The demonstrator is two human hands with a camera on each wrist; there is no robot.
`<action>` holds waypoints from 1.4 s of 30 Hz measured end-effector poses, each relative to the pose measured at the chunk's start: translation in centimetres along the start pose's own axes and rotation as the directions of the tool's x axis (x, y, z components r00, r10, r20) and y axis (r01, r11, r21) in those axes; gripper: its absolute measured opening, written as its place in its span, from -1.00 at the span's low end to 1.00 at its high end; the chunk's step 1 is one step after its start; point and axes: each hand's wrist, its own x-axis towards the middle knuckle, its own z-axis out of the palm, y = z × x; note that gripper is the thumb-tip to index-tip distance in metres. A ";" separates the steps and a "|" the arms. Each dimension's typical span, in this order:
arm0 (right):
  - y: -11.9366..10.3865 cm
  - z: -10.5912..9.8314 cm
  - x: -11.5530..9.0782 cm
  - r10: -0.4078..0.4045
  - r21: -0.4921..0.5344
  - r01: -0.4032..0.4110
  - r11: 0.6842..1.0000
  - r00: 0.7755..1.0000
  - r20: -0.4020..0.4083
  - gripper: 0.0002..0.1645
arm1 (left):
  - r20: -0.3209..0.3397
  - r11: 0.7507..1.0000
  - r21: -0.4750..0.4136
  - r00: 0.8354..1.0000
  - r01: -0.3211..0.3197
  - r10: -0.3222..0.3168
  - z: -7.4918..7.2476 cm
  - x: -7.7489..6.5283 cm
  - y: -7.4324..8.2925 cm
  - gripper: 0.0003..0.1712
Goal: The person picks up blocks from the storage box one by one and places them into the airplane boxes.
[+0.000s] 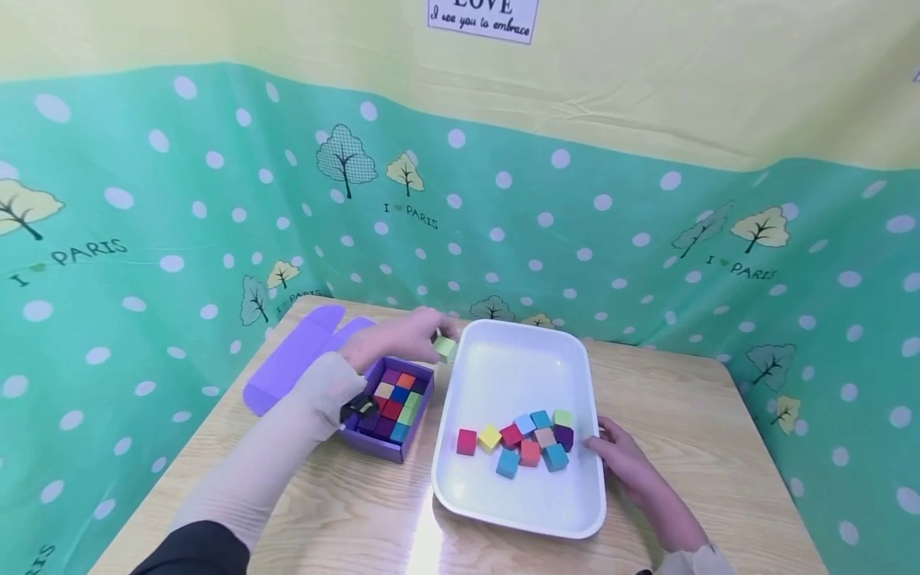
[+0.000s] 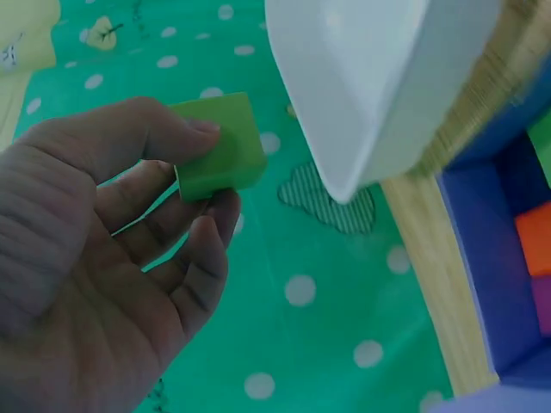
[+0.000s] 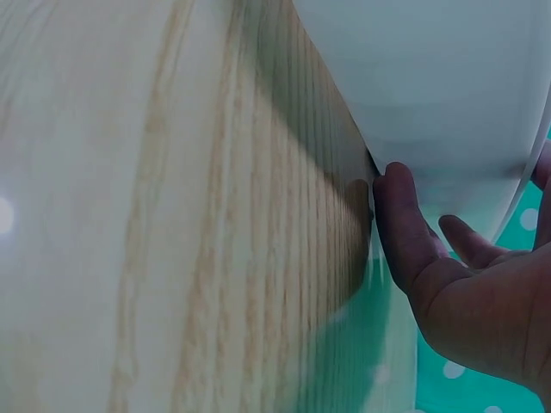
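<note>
My left hand (image 1: pixel 410 335) pinches a light green cube (image 1: pixel 445 348) between thumb and fingertips, above the table by the tray's far left corner. In the left wrist view the thumb lies on one face of the green cube (image 2: pixel 237 155). My right hand (image 1: pixel 627 461) holds the right side of the white tray (image 1: pixel 521 367), thumb at the rim and fingers against the outer wall (image 3: pixel 430 112). Several loose coloured cubes (image 1: pixel 529 453) lie in the tray's near half. Under my left wrist stands an open purple box (image 1: pixel 381 452) with rows of coloured cubes, partly hidden by the forearm.
A purple flap-like lid (image 1: pixel 296 359) lies at the table's left edge, behind the box. The wooden table (image 1: pixel 676 399) extends right of the tray. A green dotted curtain (image 1: pixel 503 216) hangs around the table's back and sides.
</note>
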 end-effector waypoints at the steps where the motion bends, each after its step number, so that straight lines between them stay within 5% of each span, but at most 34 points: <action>1: 0.0 0.0 0.0 0.000 -0.006 0.000 1.000 1.000 0.000 -0.16 | 0.005 1.000 0.000 1.000 0.007 -0.007 -0.2 -0.4 -0.4 -0.63; 9: -0.4 -0.3 0.0 0.019 -0.038 -0.019 0.999 1.000 -0.006 -0.18 | 0.042 0.999 0.017 0.998 0.044 -0.045 0.1 -2.3 -2.9 -0.64; 23: -0.6 0.0 -0.2 0.020 -0.016 -0.020 1.000 1.000 -0.001 -0.21 | 0.005 0.980 -0.082 0.983 0.182 -0.182 2.8 -3.1 -6.0 -0.59; 31: -0.6 0.2 0.1 0.027 -0.029 -0.027 0.999 1.000 -0.002 -0.21 | -0.011 0.968 -0.198 0.987 0.156 -0.161 4.3 -3.2 -7.4 -0.65; 42: -0.1 0.6 -0.3 0.040 -0.029 -0.040 0.999 0.999 -0.008 -0.17 | -0.091 0.984 -0.131 0.987 0.123 -0.136 5.8 -3.4 -8.1 -0.60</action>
